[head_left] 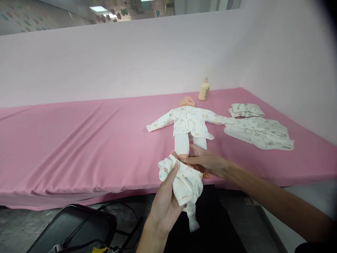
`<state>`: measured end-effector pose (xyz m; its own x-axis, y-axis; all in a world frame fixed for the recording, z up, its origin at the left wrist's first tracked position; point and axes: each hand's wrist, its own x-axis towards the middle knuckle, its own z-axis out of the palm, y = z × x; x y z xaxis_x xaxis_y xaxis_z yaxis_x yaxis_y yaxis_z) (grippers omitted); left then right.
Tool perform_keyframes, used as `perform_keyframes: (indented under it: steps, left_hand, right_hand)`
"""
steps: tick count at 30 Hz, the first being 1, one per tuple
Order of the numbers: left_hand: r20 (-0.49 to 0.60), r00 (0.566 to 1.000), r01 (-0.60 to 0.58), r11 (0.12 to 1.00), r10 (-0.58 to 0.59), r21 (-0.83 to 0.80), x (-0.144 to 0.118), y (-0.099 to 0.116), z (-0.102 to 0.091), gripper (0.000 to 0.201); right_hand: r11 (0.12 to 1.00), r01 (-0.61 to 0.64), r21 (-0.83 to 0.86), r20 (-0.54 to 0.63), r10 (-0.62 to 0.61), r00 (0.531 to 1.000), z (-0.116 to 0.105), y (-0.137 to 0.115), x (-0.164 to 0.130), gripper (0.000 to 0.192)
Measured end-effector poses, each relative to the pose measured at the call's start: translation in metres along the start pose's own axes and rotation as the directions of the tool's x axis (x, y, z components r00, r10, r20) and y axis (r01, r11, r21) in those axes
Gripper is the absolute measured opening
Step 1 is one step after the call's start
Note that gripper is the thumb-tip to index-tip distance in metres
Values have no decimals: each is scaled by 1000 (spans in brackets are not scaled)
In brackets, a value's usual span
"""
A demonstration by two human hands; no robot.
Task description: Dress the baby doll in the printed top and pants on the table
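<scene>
— In the hands?
— Tiny printed baby trousers (184,182), white, bunched up at the near edge of the surface (79,140), one leg dangling below that edge.
— Left hand (164,203)?
— Curled shut on the bunched cloth from beneath, thumb pressed on top near the waistband.
— Right hand (204,161)?
— Reaching in from the right, fingers pinched on the upper rim of the trousers, just at the doll's feet; fingertips partly hidden by cloth, so grip depth hard to judge.
— And the doll (188,123)?
— Flat on its back near the middle of the surface, head toward the far edge, feet toward the near edge. Dressed in a white printed top, sleeves spread out to both sides. Legs bare and white, toes touching or nearly touching the trousers.
— Around it?
— Cream pump bottle (204,90) upright at the far edge, just beyond the head and slightly right. Toward the right edge, a spread-out printed garment (260,133), with a smaller folded piece (246,109) just behind it, touching.
— Covering?
— Pink sheet, smooth on top, wrinkled toward the left near edge. Pale pink wall behind and along the right.
— Below the near edge?
— Black chair (76,228) at lower left, cables trailing across a grey floor.
</scene>
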<state>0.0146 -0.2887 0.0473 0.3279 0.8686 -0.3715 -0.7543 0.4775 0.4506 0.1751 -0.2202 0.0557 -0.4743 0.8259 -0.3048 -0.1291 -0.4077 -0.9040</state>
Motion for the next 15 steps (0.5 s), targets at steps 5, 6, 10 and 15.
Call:
perform_keyframes:
  steps: [5, 6, 10, 15]
  left_hand:
    - [-1, 1000, -5, 1000, 5, -12, 2, -2, -1, 42]
    - [2, 1000, -11, 1000, 11, -12, 3, -3, 0, 43]
    - [-10, 1000, -26, 1000, 26, 1, 6, -7, 6, 44]
    - [-17, 999, -36, 999, 36, -33, -2, -6, 16, 44]
  right_hand:
    - [1000, 8, -17, -20, -8, 1000, 1, 6, 7, 60]
    - [1000, 8, -2, -28, -8, 1000, 2, 7, 7, 61]
    - [998, 34, 44, -43, -33, 999, 6, 11, 9, 65]
    - [998, 57, -31, -100, -60, 993, 8, 11, 10, 68]
